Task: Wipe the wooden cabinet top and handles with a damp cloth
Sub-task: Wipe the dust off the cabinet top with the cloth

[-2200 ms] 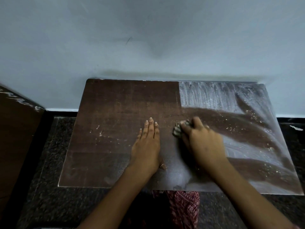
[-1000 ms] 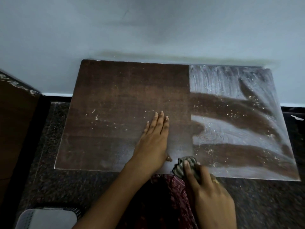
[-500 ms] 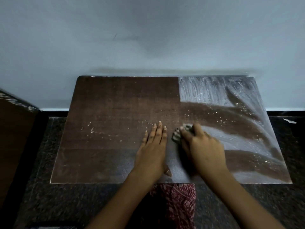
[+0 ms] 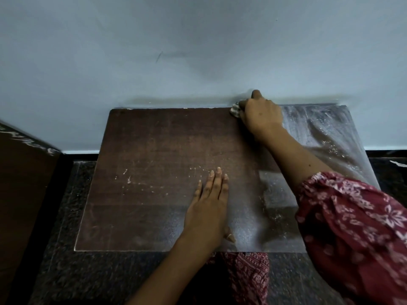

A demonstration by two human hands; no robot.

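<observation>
The dark brown wooden cabinet top (image 4: 158, 150) fills the middle of the head view, standing against a pale wall. Its left part looks dark and wiped; its right part (image 4: 326, 128) is streaked with white dust. My right hand (image 4: 261, 113) is at the far edge by the wall, shut on a small crumpled cloth (image 4: 235, 110) that shows only at the fingertips. My left hand (image 4: 209, 203) lies flat, palm down, on the top near the front edge, holding nothing. No handles are in view.
A pale blue-grey wall (image 4: 198, 51) rises right behind the cabinet. Another dark wooden piece (image 4: 24, 172) stands at the left with white marks on its edge. Dark speckled floor (image 4: 88, 278) surrounds the cabinet. My red patterned sleeve (image 4: 352, 227) covers the front right corner.
My right hand has pushed the cloth from the middle of the top up to the far edge by the wall. My left hand has stayed flat in place.
</observation>
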